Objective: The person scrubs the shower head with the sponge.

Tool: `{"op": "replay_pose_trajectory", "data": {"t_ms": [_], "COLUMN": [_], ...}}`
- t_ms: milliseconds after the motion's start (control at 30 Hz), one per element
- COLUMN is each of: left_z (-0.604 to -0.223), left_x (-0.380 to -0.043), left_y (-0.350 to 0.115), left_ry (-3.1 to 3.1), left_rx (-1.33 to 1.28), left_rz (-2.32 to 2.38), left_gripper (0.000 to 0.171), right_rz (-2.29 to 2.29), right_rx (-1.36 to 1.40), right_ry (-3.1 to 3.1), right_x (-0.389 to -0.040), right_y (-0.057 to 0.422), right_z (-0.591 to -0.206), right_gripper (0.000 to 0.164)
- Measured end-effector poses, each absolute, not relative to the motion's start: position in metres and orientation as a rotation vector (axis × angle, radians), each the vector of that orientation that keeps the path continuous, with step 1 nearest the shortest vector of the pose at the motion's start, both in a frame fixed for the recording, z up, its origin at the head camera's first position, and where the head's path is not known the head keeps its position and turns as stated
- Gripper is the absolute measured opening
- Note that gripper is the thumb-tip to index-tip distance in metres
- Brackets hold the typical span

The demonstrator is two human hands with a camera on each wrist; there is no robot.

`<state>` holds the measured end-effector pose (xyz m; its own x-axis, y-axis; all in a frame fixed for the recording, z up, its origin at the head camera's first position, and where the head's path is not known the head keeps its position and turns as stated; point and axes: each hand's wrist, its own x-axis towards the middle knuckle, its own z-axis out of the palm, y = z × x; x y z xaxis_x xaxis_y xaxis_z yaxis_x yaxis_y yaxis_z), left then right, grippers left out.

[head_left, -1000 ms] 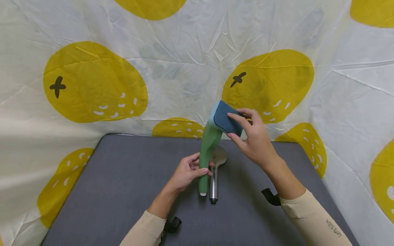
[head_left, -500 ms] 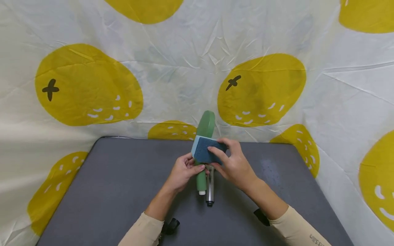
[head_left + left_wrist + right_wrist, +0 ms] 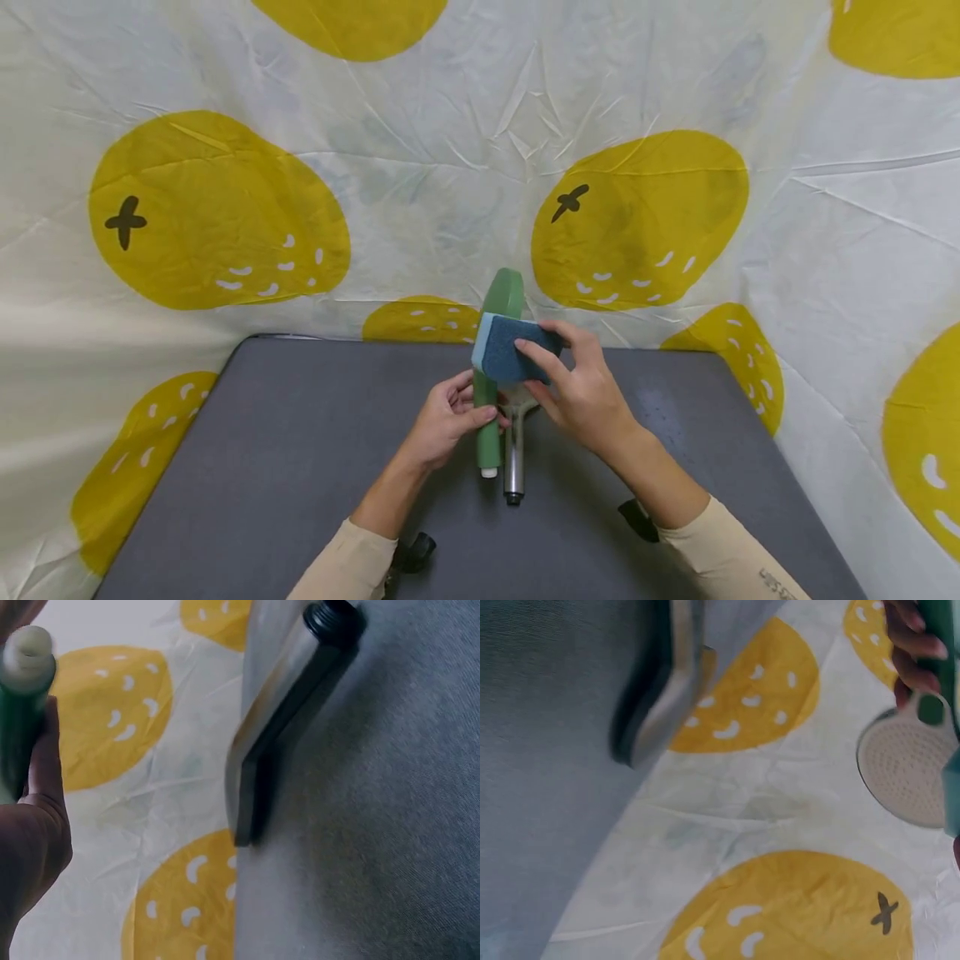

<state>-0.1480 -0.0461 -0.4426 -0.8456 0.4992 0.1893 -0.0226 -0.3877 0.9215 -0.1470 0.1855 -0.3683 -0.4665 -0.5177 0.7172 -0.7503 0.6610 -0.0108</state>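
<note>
My left hand [image 3: 450, 425] grips the handle of a green shower head [image 3: 504, 292], which is held upright above the table. In the right wrist view its round, perforated white face [image 3: 904, 765] shows. A sponge [image 3: 519, 350], dark blue on one side and light blue on the other, is pinched in my right hand [image 3: 588, 387]. It lies across the green shower head's neck and hides part of it. A second, silver shower head [image 3: 514, 462] rests on the table just right of the green handle, its upper part partly covered by the sponge and right hand.
The dark grey table [image 3: 322, 467] stands against a white cloth [image 3: 442, 225] printed with large yellow shapes. A black strap piece [image 3: 416, 552] hangs at the left wrist, another [image 3: 637, 521] at the right.
The sponge moved from the green shower head's top down to its handle, then slightly back up to the neck. My left hand kept its grip while the green head tilted.
</note>
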Motion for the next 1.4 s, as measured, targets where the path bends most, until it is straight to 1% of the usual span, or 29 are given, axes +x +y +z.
{"op": "replay_pose_trajectory", "data": {"t_ms": [433, 500, 600, 667, 800, 967, 1167, 1400], "left_z": [-0.451, -0.45, -0.449, -0.449, -0.447, -0.447, -0.446, -0.447], "left_x": [-0.15, -0.15, -0.152, -0.154, -0.158, -0.163, -0.165, -0.164], "left_y": [-0.054, -0.055, -0.057, -0.059, -0.061, -0.063, -0.066, -0.07], "left_ry": [1.716, 1.759, 1.833, 1.878, 1.925, 1.961, 2.094, 2.246], "left_rx": [0.713, 0.725, 0.736, 0.743, 0.752, 0.734, 0.662, 0.589], "left_rz": [2.236, 2.233, 2.245, 2.251, 2.258, 2.237, 2.166, 2.126], "left_gripper": [0.069, 0.069, 0.069, 0.07, 0.07, 0.071, 0.068, 0.065], "right_rz": [0.765, 0.805, 0.823, 0.839, 0.863, 0.917, 0.917, 0.865], "right_rx": [0.786, 0.775, 0.804, 0.858, 0.978, 1.077, 1.138, 1.123], "right_ry": [-2.235, -2.244, -2.244, -2.23, -2.194, -2.134, -2.04, -1.998], "right_x": [-0.161, -0.16, -0.158, -0.157, -0.155, -0.151, -0.142, -0.134], "right_y": [0.203, 0.205, 0.209, 0.212, 0.216, 0.213, 0.209, 0.209], "right_z": [-0.335, -0.331, -0.33, -0.331, -0.338, -0.349, -0.36, -0.37], "right_gripper": [0.068, 0.067, 0.07, 0.069, 0.057, 0.06, 0.055, 0.051]}}
